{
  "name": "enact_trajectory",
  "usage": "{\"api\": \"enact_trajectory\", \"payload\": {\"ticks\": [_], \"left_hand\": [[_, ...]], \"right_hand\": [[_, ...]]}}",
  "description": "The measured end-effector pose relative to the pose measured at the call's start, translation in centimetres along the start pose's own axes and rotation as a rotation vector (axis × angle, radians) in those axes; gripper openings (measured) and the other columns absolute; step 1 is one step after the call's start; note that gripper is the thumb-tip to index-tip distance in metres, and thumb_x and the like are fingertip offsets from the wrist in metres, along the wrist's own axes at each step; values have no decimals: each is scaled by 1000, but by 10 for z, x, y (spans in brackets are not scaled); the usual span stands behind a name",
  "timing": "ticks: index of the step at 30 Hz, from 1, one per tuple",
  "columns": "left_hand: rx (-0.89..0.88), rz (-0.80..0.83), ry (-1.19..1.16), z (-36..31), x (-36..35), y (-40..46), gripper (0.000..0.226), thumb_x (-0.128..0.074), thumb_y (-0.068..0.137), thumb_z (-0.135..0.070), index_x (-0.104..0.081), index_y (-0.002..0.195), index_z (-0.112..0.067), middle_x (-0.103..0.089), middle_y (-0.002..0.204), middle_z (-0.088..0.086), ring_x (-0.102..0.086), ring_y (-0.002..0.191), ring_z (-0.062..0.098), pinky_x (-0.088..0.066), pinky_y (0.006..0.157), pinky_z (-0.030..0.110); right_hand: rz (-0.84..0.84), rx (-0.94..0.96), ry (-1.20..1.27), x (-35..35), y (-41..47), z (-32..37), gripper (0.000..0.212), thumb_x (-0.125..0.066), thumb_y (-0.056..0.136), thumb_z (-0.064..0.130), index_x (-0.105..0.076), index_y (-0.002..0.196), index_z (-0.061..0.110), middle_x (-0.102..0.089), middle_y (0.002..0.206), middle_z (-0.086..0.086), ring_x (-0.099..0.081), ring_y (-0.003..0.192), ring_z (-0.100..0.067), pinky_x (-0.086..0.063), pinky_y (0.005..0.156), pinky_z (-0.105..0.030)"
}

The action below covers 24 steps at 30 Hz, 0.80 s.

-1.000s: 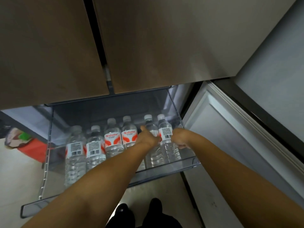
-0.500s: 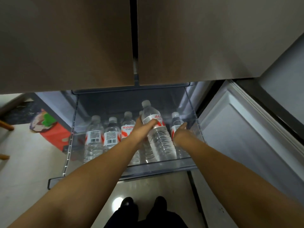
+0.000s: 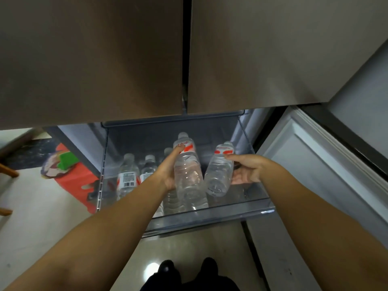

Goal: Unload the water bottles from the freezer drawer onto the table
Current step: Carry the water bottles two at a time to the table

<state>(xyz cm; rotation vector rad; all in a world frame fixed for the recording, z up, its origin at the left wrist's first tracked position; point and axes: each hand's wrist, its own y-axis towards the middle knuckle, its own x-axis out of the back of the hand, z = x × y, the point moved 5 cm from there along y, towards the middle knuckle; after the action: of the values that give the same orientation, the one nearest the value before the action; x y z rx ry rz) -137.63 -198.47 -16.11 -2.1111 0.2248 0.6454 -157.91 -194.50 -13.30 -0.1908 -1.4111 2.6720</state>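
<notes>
Now, step in hand: lifting two water bottles clear of the freezer drawer [image 3: 210,217], one per hand.
Left hand [image 3: 168,171]: fingers curled round the taller bottle [image 3: 188,175], thumb up near its red label; this bottle is raised above the drawer's middle, tilted a little away from the person.
Right hand [image 3: 246,171]: thumb over the top and fingers beneath the second bottle [image 3: 219,171], clamped on its body; the bottle hangs over the drawer's right part, leaning left so its base comes near the first bottle.
Bottles still in the drawer: at least two stand upright toward the drawer's left side [image 3: 128,175], and another shows behind the left hand; how many more the arms hide I cannot tell.
Drawer: pulled out below the closed upper doors [image 3: 189,59], clear front wall nearest the person.
Table: not in view from the drawer.
How to do it well: I judge the bases should rise fully above the drawer's front wall before the arms draw back, so neither bottle catches the rim.
Grip advice: chilled plastic may be slick, so a firm hold low on each body seems wise, keeping the two bottles from knocking together.
Risk: swinging the left bottle could topple those standing at the drawer's left.
</notes>
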Motion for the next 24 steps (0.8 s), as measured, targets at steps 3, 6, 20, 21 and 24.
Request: {"api": "enact_trajectory", "payload": {"ticks": [3, 6, 20, 21, 24], "left_hand": [[35, 73, 48, 0, -10, -9, 52, -71, 78, -42, -59, 115, -7, -63, 91, 13, -62, 80, 25, -52, 88, 41], [48, 153, 112, 1, -27, -20, 43, -64, 85, -41, -59, 108, -5, -66, 80, 13, -66, 69, 25, -59, 67, 37], [129, 523, 490, 20, -99, -69, 34, -61, 89, -36, -64, 109, -9, -71, 87, 13, -70, 74, 26, -55, 77, 39], [119, 552, 502, 25, -104, -73, 31, -60, 90, -33, -64, 108, -9, -72, 88, 13, -71, 75, 25, -55, 77, 39], [74, 653, 535, 41, -120, -80, 39, -59, 90, -27, -59, 123, -7, -69, 104, 15, -68, 91, 28, -55, 87, 41]], "right_hand": [[93, 42, 17, -1, -15, 1, 54, -70, 80, 18, -50, 129, 5, -67, 112, -23, -70, 92, -33, -61, 67, -45], [117, 102, 10, -5, -34, 2, 62, -73, 71, 21, -53, 128, 5, -71, 102, -20, -73, 84, -30, -61, 68, -42], [-30, 506, 276, -6, -122, -47, 56, -68, 80, 34, -55, 129, 9, -65, 122, -16, -63, 111, -34, -48, 98, -52], [-77, 566, 291, -6, -125, -48, 54, -70, 83, 30, -55, 130, 8, -64, 124, -17, -62, 113, -36, -47, 99, -53], [-338, 709, 281, 8, -139, -60, 49, -75, 81, 25, -59, 125, 11, -69, 116, -15, -66, 107, -35, -50, 95, -53]]}}
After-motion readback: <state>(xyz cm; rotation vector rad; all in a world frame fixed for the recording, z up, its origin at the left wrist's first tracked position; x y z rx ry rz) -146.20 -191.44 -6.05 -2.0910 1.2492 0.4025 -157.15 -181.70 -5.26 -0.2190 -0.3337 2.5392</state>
